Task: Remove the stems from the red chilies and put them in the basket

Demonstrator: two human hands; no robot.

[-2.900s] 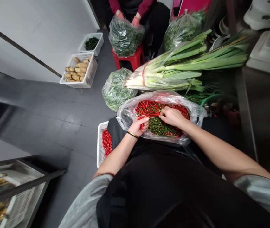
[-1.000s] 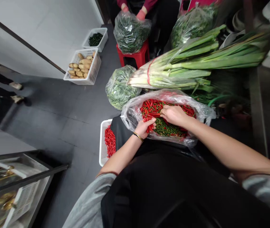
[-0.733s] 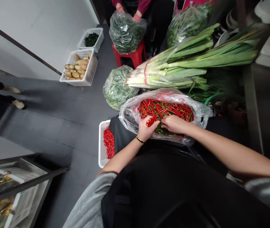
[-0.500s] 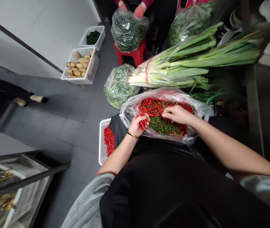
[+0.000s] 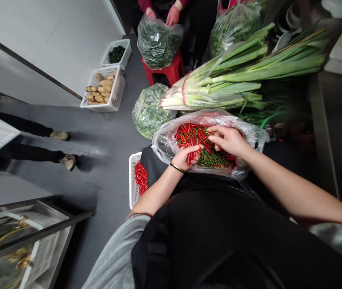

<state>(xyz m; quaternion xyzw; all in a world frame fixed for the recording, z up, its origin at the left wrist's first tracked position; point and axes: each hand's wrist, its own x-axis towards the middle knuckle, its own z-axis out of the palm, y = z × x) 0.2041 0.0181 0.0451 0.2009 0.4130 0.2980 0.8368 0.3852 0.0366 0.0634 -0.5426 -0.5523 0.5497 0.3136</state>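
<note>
A clear plastic bag [image 5: 165, 142] lies open across my lap, with red chilies [image 5: 189, 132] inside and a heap of green chili stems [image 5: 214, 159] towards its near side. My left hand [image 5: 187, 157] is closed around several red chilies, their tips poking out between thumb and fingers. Over the bag, just to the right, my right hand [image 5: 226, 139] has its fingers bent and drawn in above the chilies. Whatever is between those fingertips is too small to make out. On my left, a white basket [image 5: 133, 180] contains loose red chilies [image 5: 141, 178].
Leeks [image 5: 219, 86] lie beyond the bag, beside bagged greens [image 5: 153, 110]. A person in pink gloves [image 5: 173, 16] handles a bag of greens [image 5: 159, 42] on a red stool [image 5: 166, 72]. Baskets of tubers [image 5: 100, 90] and greens [image 5: 116, 54] stand left. Someone's legs [image 5: 35, 154] are farther left.
My left hand has moved right, closer to my right hand, still holding chilies. My right hand has lifted slightly. The walking person has come farther into view, with a white basket showing.
</note>
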